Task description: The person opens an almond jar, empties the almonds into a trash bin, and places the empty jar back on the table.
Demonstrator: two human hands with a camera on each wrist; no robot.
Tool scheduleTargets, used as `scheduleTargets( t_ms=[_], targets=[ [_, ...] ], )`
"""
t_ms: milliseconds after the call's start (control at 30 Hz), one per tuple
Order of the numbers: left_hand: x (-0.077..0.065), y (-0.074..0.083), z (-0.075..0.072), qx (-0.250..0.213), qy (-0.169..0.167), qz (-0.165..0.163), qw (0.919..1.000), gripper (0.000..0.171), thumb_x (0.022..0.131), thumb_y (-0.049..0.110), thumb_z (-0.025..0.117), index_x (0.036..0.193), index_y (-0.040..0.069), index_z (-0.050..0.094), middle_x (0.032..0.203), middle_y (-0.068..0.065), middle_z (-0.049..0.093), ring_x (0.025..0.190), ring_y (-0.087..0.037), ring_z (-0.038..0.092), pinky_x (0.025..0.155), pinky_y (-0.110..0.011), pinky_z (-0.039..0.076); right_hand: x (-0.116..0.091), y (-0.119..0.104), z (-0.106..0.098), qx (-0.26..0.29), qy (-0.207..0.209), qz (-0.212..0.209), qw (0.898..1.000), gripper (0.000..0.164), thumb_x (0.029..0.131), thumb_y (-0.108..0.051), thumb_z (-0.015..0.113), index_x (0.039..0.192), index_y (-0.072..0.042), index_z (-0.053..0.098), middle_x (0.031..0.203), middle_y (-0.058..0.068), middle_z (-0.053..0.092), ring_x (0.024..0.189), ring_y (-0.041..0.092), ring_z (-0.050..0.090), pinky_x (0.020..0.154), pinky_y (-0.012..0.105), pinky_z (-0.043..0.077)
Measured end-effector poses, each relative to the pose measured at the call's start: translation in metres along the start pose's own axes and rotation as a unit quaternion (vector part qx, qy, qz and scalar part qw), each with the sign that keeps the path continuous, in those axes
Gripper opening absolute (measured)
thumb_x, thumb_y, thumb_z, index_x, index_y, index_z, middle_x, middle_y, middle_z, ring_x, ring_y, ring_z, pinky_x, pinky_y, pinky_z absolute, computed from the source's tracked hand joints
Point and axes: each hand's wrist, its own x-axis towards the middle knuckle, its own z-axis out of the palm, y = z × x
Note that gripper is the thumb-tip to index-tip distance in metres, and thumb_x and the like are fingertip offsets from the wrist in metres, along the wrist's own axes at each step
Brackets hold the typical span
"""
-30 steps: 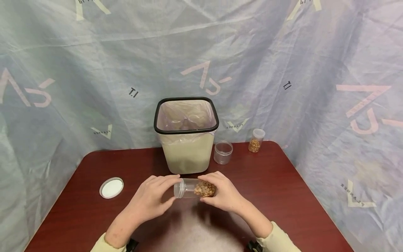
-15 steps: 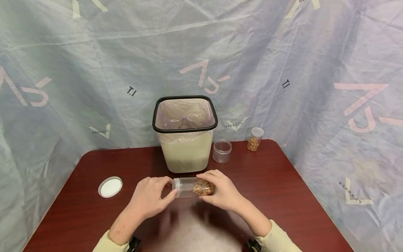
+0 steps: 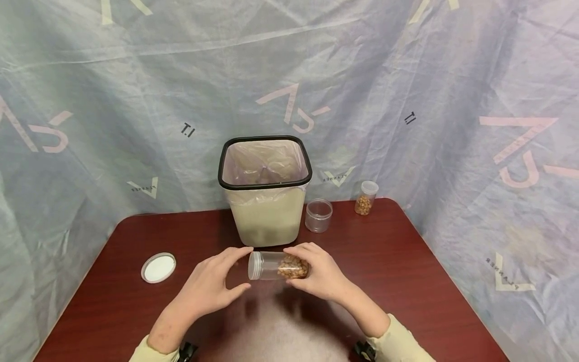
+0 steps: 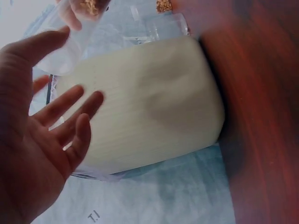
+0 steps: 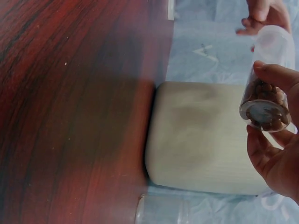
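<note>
A clear plastic jar (image 3: 270, 262) with brown nut-like pieces (image 3: 293, 267) gathered at its base lies sideways above the table. My right hand (image 3: 320, 269) grips its base end between thumb and fingers; in the right wrist view, the jar's round bottom (image 5: 265, 115) faces the camera. At the other end is a translucent screw lid (image 3: 255, 265). My left hand (image 3: 210, 279) stands around that lid with thumb and fingers spread apart. In the left wrist view, the left fingers (image 4: 60, 105) are loosely extended and hold nothing.
Behind the hands stands a cream bin (image 3: 271, 213) with a black rim and plastic liner. To its right are an open clear tub (image 3: 318, 216) and a capped jar of similar pieces (image 3: 365, 199). A round white-centred lid (image 3: 158, 268) lies left on the dark red table (image 3: 398, 281).
The left hand's fingers closed on the jar's lid half a second ago and have now spread away from it. The right hand keeps its hold on the jar, nearly still.
</note>
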Motion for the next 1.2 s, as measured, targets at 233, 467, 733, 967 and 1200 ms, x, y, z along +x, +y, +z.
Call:
scheduleTargets(
  t_ms=[233, 467, 733, 967, 1200],
  targets=[
    [0.002, -0.006, 0.003, -0.008, 0.043, 0.061, 0.9972, 0.071, 0.071, 0.026, 0.086, 0.136, 0.026, 0.057, 0.122, 0.007, 0.055, 0.097, -0.011, 0.061, 0.072, -0.035, 0.052, -0.001, 0.001, 0.0, 0.001, -0.004, 0.005, 1.0, 0.069, 0.065, -0.028, 0.091, 0.128, -0.023, 0.063, 0.113, -0.01, 0.06, 0.101, 0.007, 0.054, 0.084, 0.029, 0.048],
    [0.002, -0.004, 0.004, -0.021, 0.032, 0.056, 0.9977, 0.063, 0.071, 0.031, 0.086, 0.128, 0.025, 0.061, 0.121, 0.008, 0.055, 0.095, -0.011, 0.061, 0.073, -0.035, 0.052, -0.004, 0.001, 0.001, 0.0, 0.007, -0.008, 1.0, 0.069, 0.063, -0.027, 0.092, 0.127, -0.025, 0.063, 0.112, -0.011, 0.06, 0.101, 0.006, 0.054, 0.083, 0.029, 0.048],
    [0.002, 0.003, 0.004, -0.006, 0.02, 0.023, 0.9995, 0.054, 0.076, 0.05, 0.078, 0.118, 0.02, 0.063, 0.114, 0.01, 0.057, 0.098, -0.01, 0.059, 0.079, -0.037, 0.051, -0.009, 0.0, 0.0, -0.003, 0.004, -0.002, 1.0, 0.067, 0.064, -0.026, 0.09, 0.126, -0.026, 0.064, 0.111, -0.011, 0.061, 0.102, 0.004, 0.052, 0.084, 0.027, 0.048],
    [0.001, 0.004, 0.009, 0.026, 0.024, 0.004, 0.9994, 0.053, 0.077, 0.056, 0.074, 0.115, 0.021, 0.065, 0.119, 0.005, 0.056, 0.102, -0.015, 0.056, 0.078, -0.041, 0.05, -0.009, -0.003, -0.001, -0.011, 0.008, -0.003, 1.0, 0.067, 0.064, -0.028, 0.09, 0.125, -0.026, 0.064, 0.111, -0.012, 0.061, 0.101, 0.002, 0.052, 0.084, 0.026, 0.047],
    [-0.003, 0.003, 0.009, 0.014, 0.024, 0.012, 0.9995, 0.073, 0.07, 0.043, 0.084, 0.133, 0.02, 0.056, 0.133, -0.003, 0.05, 0.112, -0.02, 0.056, 0.078, -0.044, 0.051, -0.013, -0.001, 0.0, -0.013, 0.016, -0.011, 1.0, 0.069, 0.064, -0.028, 0.091, 0.127, -0.024, 0.063, 0.111, -0.011, 0.061, 0.1, 0.005, 0.053, 0.082, 0.027, 0.048]
  ],
)
